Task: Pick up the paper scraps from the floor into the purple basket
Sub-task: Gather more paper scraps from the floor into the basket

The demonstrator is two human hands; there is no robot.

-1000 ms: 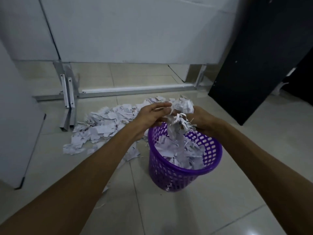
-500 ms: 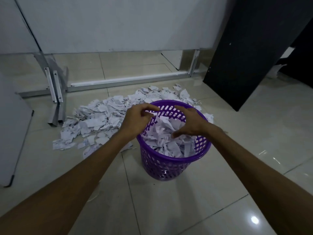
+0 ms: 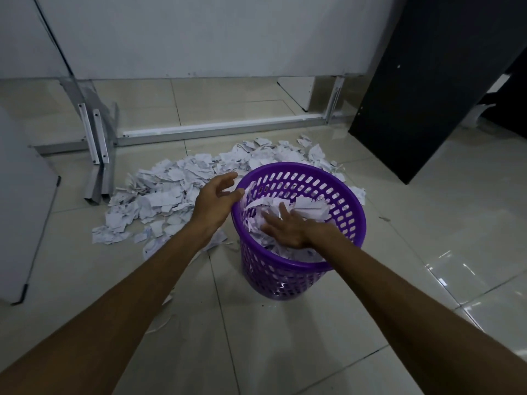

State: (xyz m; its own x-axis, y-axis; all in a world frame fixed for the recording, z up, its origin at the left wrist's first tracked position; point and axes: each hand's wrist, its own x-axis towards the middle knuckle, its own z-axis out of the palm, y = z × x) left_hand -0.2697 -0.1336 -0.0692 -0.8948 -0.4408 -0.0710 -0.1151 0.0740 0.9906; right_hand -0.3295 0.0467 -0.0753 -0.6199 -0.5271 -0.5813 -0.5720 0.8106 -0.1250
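The purple basket stands upright on the tiled floor, its perforated wall and round rim fully in view. It is filled nearly to the rim with white paper scraps. The right hand lies palm-down inside the basket mouth, fingers extended and spread flat on the scraps; it pinches nothing. The left hand is positioned just outside the basket's left rim, fingers loosely curled and parted, thumb tip near the rim; it holds nothing, and contact with the rim cannot be determined. A large pile of loose scraps remains on the floor, extending from the left of the basket around behind it to the far right side. A few stray pieces lie close to the basket's left base under the left forearm. Behind the pile, a metal frame rail runs across the floor beneath a white panel. A dark board leans at the upper right, well apart from the basket.
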